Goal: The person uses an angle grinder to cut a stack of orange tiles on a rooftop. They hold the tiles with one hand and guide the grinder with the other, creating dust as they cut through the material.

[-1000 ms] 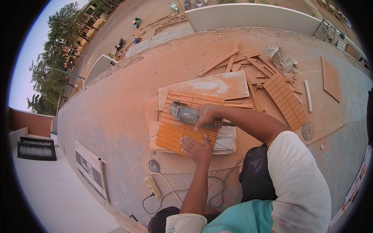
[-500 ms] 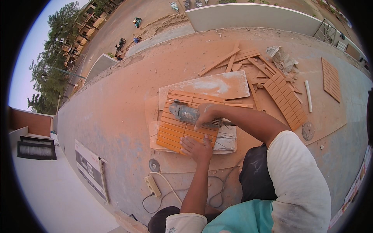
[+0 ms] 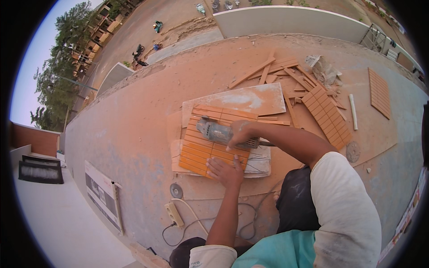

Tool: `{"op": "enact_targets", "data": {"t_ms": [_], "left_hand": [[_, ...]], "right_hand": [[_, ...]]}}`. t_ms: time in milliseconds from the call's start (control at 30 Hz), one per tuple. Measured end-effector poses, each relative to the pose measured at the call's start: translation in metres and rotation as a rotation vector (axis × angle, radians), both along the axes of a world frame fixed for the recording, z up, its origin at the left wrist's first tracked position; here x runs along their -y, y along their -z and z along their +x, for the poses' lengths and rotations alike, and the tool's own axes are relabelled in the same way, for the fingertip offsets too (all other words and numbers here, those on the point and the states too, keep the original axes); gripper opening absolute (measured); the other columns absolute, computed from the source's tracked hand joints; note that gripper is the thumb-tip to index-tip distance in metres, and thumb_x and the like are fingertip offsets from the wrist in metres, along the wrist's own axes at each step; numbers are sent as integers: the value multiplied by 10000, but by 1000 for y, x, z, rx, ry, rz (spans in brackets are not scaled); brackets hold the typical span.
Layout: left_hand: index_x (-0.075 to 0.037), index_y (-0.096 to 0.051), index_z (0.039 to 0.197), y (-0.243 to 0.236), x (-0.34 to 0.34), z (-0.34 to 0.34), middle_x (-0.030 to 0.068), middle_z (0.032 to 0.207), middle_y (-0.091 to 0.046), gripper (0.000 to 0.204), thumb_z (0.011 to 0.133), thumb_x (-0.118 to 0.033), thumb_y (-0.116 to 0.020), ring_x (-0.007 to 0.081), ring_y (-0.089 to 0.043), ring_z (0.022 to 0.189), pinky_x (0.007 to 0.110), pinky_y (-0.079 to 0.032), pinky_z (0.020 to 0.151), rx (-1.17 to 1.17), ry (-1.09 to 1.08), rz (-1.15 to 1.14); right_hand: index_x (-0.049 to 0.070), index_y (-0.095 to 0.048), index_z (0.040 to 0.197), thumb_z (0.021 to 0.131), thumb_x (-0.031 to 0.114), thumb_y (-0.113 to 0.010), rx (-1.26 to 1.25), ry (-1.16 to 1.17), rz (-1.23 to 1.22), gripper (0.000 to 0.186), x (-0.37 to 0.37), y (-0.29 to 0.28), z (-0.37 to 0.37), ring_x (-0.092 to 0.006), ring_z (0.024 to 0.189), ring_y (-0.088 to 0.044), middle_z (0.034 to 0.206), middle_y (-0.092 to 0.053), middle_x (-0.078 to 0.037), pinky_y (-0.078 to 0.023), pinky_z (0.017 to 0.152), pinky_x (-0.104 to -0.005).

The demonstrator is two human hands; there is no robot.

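My right hand (image 3: 241,134) is closed round the body of a dusty grey angle grinder (image 3: 214,130), whose head rests over the upper part of an orange tile (image 3: 192,156) scored with straight grooves. Below the grinder, my left hand (image 3: 223,172) lies on the tile with its fingers spread. The tile sits over pale, dusty boards (image 3: 261,163), and a larger dusty slab (image 3: 237,96) lies just beyond it.
To the right are a grooved tile panel (image 3: 326,116), orange offcuts (image 3: 268,67), crumpled sacking (image 3: 324,71), a white pipe (image 3: 353,111) and a disc (image 3: 353,152). Near my left arm are another disc (image 3: 176,190), a power strip (image 3: 174,214) and cables. A low wall (image 3: 290,22) borders the far edge.
The grinder and my right hand have shifted slightly to the right across the tile. My left hand stays in place on the tile.
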State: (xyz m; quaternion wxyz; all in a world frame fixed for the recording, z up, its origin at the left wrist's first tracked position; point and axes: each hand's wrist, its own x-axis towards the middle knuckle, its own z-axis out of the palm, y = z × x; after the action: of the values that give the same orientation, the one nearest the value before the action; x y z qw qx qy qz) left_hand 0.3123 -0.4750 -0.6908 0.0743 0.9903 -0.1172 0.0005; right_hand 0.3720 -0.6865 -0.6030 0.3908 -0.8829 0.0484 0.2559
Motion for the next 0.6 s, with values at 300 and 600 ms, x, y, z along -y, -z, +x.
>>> {"op": "enact_targets", "data": {"t_ms": [300, 600], "left_hand": [[136, -169, 1474, -4, 1, -1, 330, 1559, -117, 972, 941, -639, -414, 446, -64, 1475, 570, -46, 1170, -7, -17, -33], [132, -173, 1475, -3, 2, 0, 331, 1559, -117, 973, 940, -645, -410, 445, -65, 1476, 566, -42, 1171, -16, -24, -10]], "right_hand": [[-123, -645, 1093, 574, 579, -820, -45, -3, -3, 890, 3, 0, -7, -340, 991, -679, 1064, -677, -278, -521, 831, -384], [-137, -643, 1081, 566, 578, -824, -58, -1, 28, 900, 4, 0, -5, -351, 974, -681, 1047, -677, -289, -521, 817, -392]]}}
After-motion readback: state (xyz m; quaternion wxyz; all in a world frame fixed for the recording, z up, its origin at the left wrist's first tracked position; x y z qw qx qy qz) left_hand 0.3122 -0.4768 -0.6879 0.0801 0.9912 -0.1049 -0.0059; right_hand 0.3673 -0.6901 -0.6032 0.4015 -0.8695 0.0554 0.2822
